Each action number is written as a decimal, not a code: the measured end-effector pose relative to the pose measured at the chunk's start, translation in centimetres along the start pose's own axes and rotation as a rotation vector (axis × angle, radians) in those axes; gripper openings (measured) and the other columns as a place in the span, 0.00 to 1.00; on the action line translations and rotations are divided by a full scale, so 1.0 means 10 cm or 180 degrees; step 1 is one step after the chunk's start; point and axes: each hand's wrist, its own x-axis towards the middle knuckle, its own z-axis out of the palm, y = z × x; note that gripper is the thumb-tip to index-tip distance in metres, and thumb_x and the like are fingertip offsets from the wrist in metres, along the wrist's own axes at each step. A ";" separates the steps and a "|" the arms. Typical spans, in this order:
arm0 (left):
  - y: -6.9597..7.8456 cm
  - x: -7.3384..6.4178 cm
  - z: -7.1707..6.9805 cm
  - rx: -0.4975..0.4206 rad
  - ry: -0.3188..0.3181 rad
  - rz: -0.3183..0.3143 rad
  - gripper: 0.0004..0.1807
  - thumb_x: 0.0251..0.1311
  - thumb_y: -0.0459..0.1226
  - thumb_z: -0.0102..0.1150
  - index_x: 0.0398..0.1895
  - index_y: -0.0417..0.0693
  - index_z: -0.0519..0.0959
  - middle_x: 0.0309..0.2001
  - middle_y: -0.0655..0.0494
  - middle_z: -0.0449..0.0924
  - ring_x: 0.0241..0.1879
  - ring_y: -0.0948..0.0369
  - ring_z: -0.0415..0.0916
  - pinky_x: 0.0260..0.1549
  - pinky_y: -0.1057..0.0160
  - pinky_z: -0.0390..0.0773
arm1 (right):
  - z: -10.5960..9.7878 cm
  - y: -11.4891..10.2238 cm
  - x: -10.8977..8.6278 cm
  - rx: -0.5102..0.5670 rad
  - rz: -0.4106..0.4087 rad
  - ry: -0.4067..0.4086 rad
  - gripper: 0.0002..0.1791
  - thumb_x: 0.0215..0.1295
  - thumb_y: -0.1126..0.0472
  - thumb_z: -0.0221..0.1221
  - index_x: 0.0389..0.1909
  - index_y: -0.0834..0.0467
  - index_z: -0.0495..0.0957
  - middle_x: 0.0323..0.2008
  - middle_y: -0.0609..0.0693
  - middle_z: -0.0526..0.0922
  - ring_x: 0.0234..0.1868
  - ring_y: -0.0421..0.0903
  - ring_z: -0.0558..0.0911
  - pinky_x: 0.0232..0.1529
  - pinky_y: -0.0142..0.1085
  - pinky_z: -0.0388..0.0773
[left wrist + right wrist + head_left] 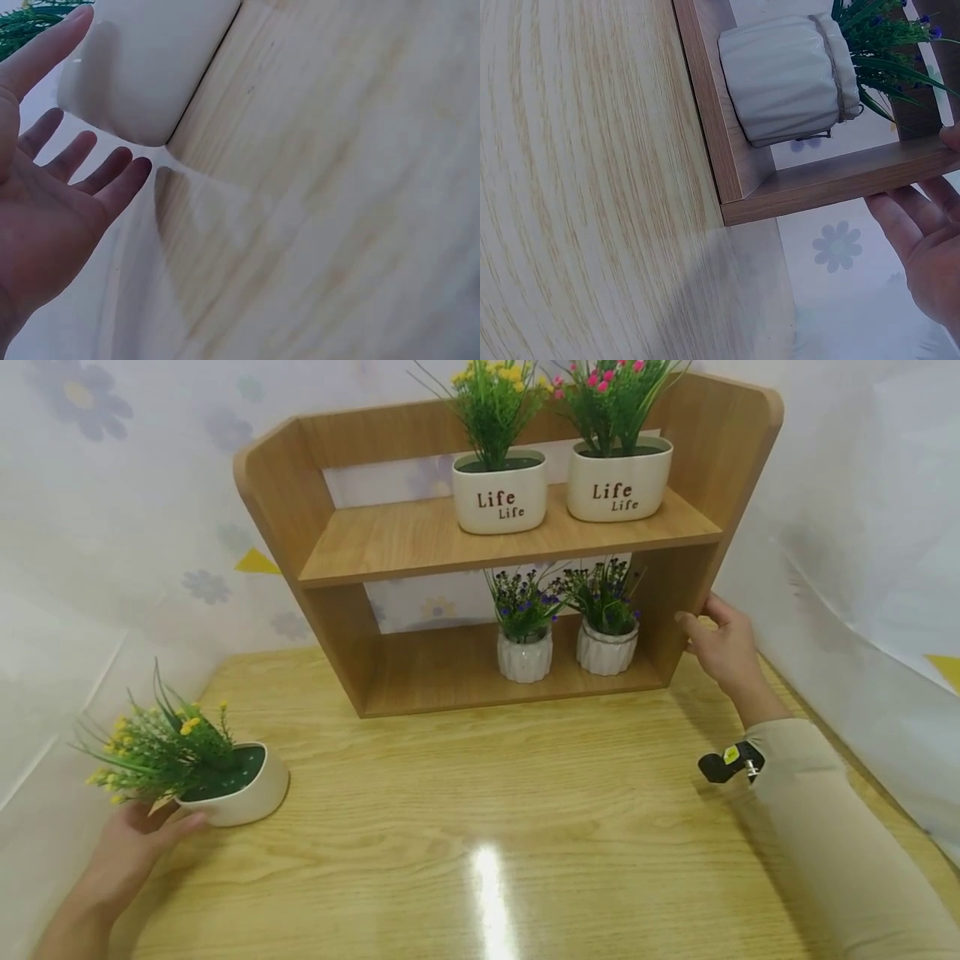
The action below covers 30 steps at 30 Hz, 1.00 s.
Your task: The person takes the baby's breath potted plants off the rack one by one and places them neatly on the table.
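Observation:
At the table's left, a white oval pot [251, 797] of yellow flowers stands on the wood-grain tabletop. My left hand [127, 852] is at its near left end, thumb and fingers spread. In the left wrist view the fingertips [139, 169] lie close beside the pot's base. A two-tier wooden shelf [390, 543] stands at the back. My right hand [727, 647] grips its right side panel, thumb on the inner face and fingers outside, as the right wrist view also shows. Nearest that hand is a ribbed white pot [784, 82] with purple flowers and a string round its neck.
On the upper board are two white "Life" pots, one with yellow flowers [500, 497] and one with pink flowers [621, 485]. A second ribbed pot [525, 657] sits on the lower board. Patterned white sheeting [180, 527] hangs behind and beside the table [450, 793].

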 end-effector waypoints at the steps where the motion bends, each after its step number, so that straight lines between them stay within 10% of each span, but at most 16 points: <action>1: 0.00 -0.02 -0.01 -0.0081 0.0009 -0.0004 0.44 0.58 0.20 0.53 0.73 0.58 0.49 0.71 0.63 0.49 0.55 0.78 0.64 0.46 0.80 0.68 | 0.00 0.00 0.00 -0.0001 0.0010 0.0000 0.21 0.65 0.61 0.54 0.59 0.60 0.71 0.52 0.59 0.72 0.45 0.42 0.77 0.34 0.31 0.78; 9: -0.09 -0.18 -0.09 -0.0338 0.0039 0.0030 0.33 0.59 0.19 0.49 0.64 0.53 0.57 0.60 0.61 0.62 0.51 0.74 0.71 0.41 0.74 0.75 | -0.03 0.11 0.06 0.0019 0.0022 0.0029 0.21 0.65 0.61 0.55 0.59 0.59 0.72 0.52 0.57 0.72 0.45 0.41 0.76 0.34 0.31 0.78; 17: -0.07 -0.36 -0.11 0.0039 -0.0003 -0.0396 0.28 0.61 0.23 0.51 0.59 0.56 0.58 0.52 0.65 0.65 0.45 0.75 0.74 0.35 0.71 0.78 | -0.03 0.23 0.09 -0.0024 -0.0021 0.0038 0.21 0.65 0.60 0.55 0.59 0.58 0.72 0.51 0.56 0.73 0.45 0.40 0.76 0.33 0.30 0.78; 23: 0.03 -0.48 -0.03 0.0351 -0.0359 -0.0561 0.23 0.62 0.23 0.51 0.57 0.48 0.62 0.50 0.67 0.69 0.44 0.72 0.76 0.35 0.70 0.78 | -0.02 0.13 0.05 0.0010 -0.0005 0.0012 0.21 0.65 0.61 0.55 0.59 0.59 0.72 0.51 0.57 0.72 0.45 0.41 0.76 0.33 0.30 0.78; 30: 0.18 -0.47 0.23 0.0398 -0.0806 -0.0267 0.25 0.60 0.21 0.50 0.60 0.36 0.59 0.54 0.61 0.69 0.49 0.68 0.74 0.38 0.66 0.79 | -0.01 0.01 0.00 0.0036 -0.0015 0.0003 0.21 0.65 0.62 0.55 0.59 0.60 0.71 0.52 0.59 0.72 0.46 0.42 0.76 0.34 0.30 0.78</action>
